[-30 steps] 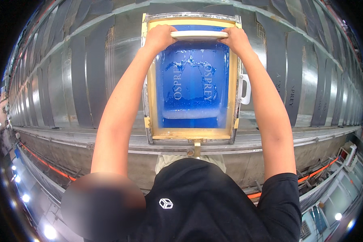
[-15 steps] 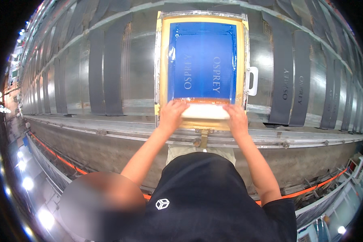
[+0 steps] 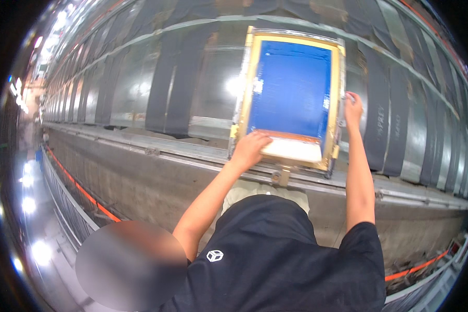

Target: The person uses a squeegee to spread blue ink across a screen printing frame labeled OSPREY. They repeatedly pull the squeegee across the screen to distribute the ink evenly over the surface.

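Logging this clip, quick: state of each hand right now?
Left hand: closed, holding the squeegee.
Right hand: at the right edge of the frame; grip cannot be told.

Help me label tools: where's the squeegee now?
In the head view, right of centre, the squeegee is at the blue screen's near end, under the left hand.

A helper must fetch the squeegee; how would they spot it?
On the long metal table, find the yellow-bordered printing screen. At its near end, gripped by the left hand, lies the squeegee: the wide white bar with an orange-brown edge.
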Demonstrator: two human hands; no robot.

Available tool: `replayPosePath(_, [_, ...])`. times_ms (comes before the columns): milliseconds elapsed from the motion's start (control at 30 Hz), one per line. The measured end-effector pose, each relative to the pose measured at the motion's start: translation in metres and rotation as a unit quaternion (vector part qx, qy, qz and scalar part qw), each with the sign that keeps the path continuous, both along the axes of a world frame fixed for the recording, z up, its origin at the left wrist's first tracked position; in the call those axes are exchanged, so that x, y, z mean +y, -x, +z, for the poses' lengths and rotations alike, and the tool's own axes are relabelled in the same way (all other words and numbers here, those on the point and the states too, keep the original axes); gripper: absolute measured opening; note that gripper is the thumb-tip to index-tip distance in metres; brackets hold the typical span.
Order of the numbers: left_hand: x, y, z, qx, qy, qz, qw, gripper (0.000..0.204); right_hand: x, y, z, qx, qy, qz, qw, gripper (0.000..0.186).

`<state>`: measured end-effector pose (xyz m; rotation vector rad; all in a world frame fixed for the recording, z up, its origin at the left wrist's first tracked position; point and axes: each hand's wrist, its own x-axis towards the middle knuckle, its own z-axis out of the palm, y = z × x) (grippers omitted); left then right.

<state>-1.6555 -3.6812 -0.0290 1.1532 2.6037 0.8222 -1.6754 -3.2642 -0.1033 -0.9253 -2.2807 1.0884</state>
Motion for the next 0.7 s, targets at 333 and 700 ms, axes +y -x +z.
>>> replayPosePath(333, [-0.185, 0.082, 0.019, -0.006, 0.034, 0.034, 0.999, 0.055, -0.213, 0.091, 0.038, 0.079, 0.023, 0.013, 0.997, 0.023])
replayPosePath(700, [-0.384, 0.175, -0.001, -0.041, 0.089, 0.022, 0.995, 0.058, -0.433, 0.167, 0.013, 0.058, 0.115, 0.004, 0.992, 0.019])
